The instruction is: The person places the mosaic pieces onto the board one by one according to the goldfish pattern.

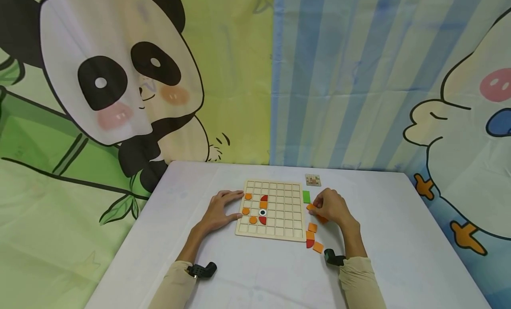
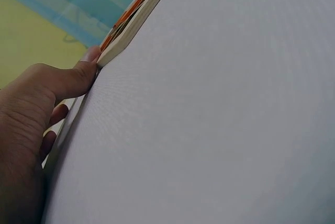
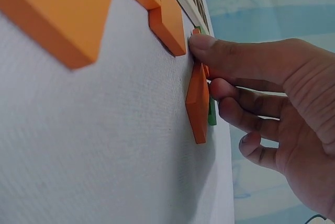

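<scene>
My left hand (image 1: pixel 220 210) rests at the left edge of a wooden grid board (image 1: pixel 284 207), thumb and fingers spread apart along it. In the left wrist view the thumb (image 2: pixel 86 72) presses on the board's edge. On the grid lie orange round pieces (image 1: pixel 245 211), red quarter-round pieces (image 1: pixel 262 220), an orange square (image 1: pixel 263 205) and an eye piece (image 1: pixel 262 213). Right of the board, my right hand (image 1: pixel 332 206) pinches an orange tile (image 1: pixel 310 206) between thumb and forefinger. Another orange tile (image 3: pixel 198 103) lies just under this hand.
A green tile (image 1: pixel 306 197) lies along the board's right edge, with a small patterned card (image 1: pixel 313 180) behind it. Nearer the front are loose orange tiles (image 1: pixel 318 247) and a red quarter-round (image 1: pixel 310 244). The white table (image 1: pixel 263 273) meets a printed curtain (image 1: pixel 339 78) at the back.
</scene>
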